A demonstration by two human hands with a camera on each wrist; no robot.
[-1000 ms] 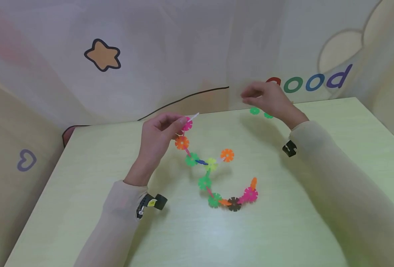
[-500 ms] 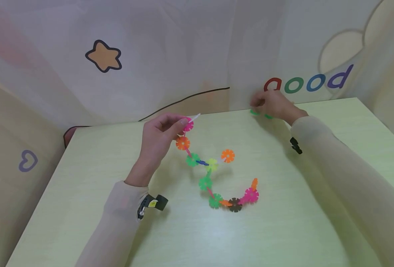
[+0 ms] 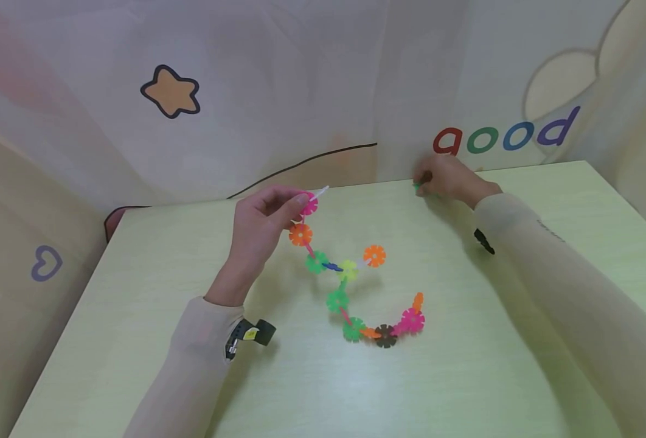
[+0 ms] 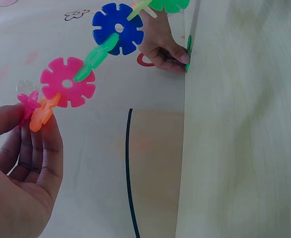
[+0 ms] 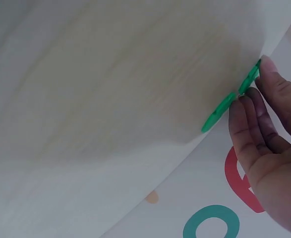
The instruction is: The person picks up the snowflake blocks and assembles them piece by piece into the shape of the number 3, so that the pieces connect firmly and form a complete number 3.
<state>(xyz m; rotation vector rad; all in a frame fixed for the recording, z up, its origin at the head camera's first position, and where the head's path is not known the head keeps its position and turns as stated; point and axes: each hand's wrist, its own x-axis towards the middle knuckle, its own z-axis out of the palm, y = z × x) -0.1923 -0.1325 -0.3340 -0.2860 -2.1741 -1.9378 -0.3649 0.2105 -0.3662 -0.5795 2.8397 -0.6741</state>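
My left hand [image 3: 263,228] holds up one end of a chain of plastic snowflake discs, pinching a pink disc [image 4: 30,100] between thumb and fingers. A whitish see-through disc [image 3: 320,193] sticks out beyond that pinch. Below it the chain runs down through orange, green and blue discs, with a yellow disc [image 3: 348,269] where it branches. At the table's back edge, my right hand [image 3: 446,177] has its thumb and fingertips at a green snowflake disc [image 5: 249,78], which lies flat. Another green disc [image 5: 218,112] lies close beside those fingertips.
The lower chain curves over the pale wood table [image 3: 180,365] past a brown disc [image 3: 385,336] to an orange disc [image 3: 418,302]. An orange disc [image 3: 375,256] ends the short branch. A printed curtain [image 3: 301,91] hangs right behind the table's back edge.
My right hand has come down to the green discs at the back edge, its fingers now at one of them. The left hand and the chain have stayed almost still.
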